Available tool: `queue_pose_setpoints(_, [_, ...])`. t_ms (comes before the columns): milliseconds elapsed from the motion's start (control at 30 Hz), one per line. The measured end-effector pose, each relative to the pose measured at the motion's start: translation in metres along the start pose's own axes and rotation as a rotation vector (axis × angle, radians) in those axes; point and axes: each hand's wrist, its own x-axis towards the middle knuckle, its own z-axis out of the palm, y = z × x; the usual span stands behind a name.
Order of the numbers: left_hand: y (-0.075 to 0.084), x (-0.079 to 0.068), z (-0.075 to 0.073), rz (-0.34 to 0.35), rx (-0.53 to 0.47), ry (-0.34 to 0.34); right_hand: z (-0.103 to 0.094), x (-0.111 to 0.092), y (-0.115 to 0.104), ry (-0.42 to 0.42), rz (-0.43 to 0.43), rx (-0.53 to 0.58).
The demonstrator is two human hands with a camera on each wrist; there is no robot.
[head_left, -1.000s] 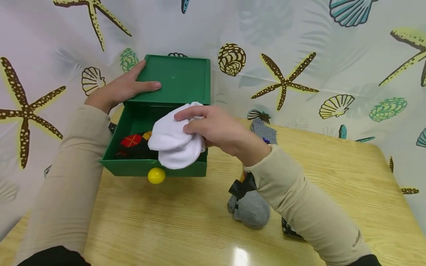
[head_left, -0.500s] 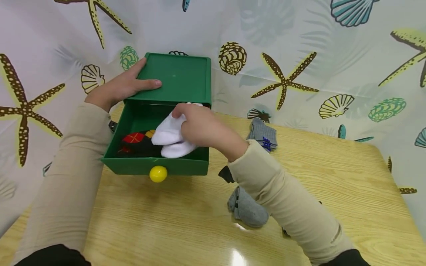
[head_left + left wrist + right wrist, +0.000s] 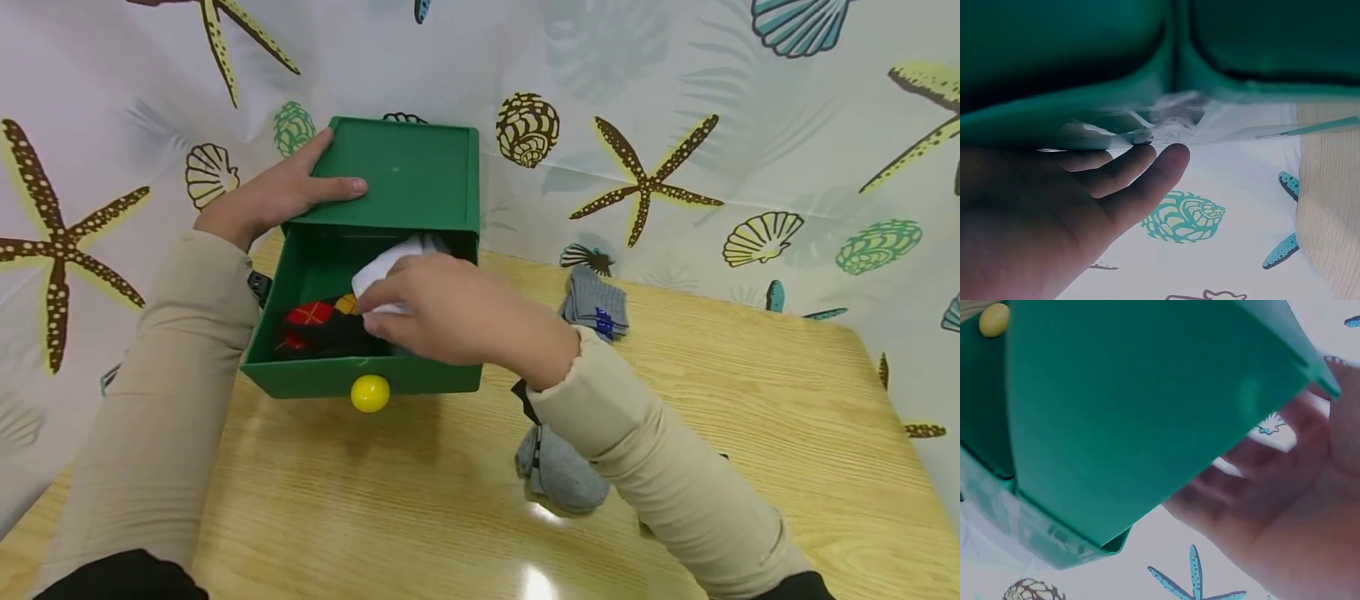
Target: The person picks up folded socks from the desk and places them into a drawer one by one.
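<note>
A green box (image 3: 412, 175) stands with its drawer (image 3: 300, 380) pulled out and a round yellow knob (image 3: 370, 393) on the drawer front. My left hand (image 3: 281, 193) rests on the box's left back corner, thumb flat on the top and index finger straight along the edge; its other fingers are hidden. Inside the drawer, dark socks (image 3: 322, 333) with red and yellow patches lie at the left front. My right hand (image 3: 457, 312) reaches in over the right half, pinching folded white socks (image 3: 378, 271) between thumb and fingers. The palm covers much of them.
Folded grey socks (image 3: 596, 302) lie on the wooden table (image 3: 750, 375) at the back. Another grey pair (image 3: 566, 471) is nearer the front, with a dark piece partly under the right sleeve (image 3: 660, 450). A cloth (image 3: 675, 125) printed with shells and starfish hangs behind.
My right hand has lowered the white socks into the drawer, turned over them and now covers most of them. The left hand keeps its place on the box.
</note>
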Motion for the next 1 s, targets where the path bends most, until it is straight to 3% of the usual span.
queue_pose_setpoints(133, [0.0,0.0,-0.002,-0.011,0.004,0.005,0.005,-0.001,0.0,-0.114,0.008,-0.03])
queue_pose_setpoints(333, [0.0,-0.002,-0.001,-0.022,-0.013,0.004,0.01,0.002,-0.005,-0.071,0.069,-0.069])
queue_pose_setpoints(567, [0.002,-0.001,0.001,-0.011,-0.009,-0.001,0.007,-0.008,-0.008,-0.096,0.111,-0.026])
queue_pose_setpoints(733, [0.004,0.001,0.003,-0.001,-0.009,0.0,0.012,-0.026,-0.004,-0.032,0.048,-0.018])
queue_pose_setpoints(800, [0.004,0.001,0.003,-0.002,-0.007,-0.001,0.016,-0.035,-0.002,0.029,0.009,-0.019])
queue_pose_setpoints(867, [0.004,0.001,0.003,-0.006,-0.005,-0.001,0.023,-0.045,-0.002,0.158,-0.025,0.025])
queue_pose_setpoints(1000, [0.003,0.0,0.002,-0.01,-0.005,0.003,0.046,-0.061,-0.01,0.622,-0.103,0.238])
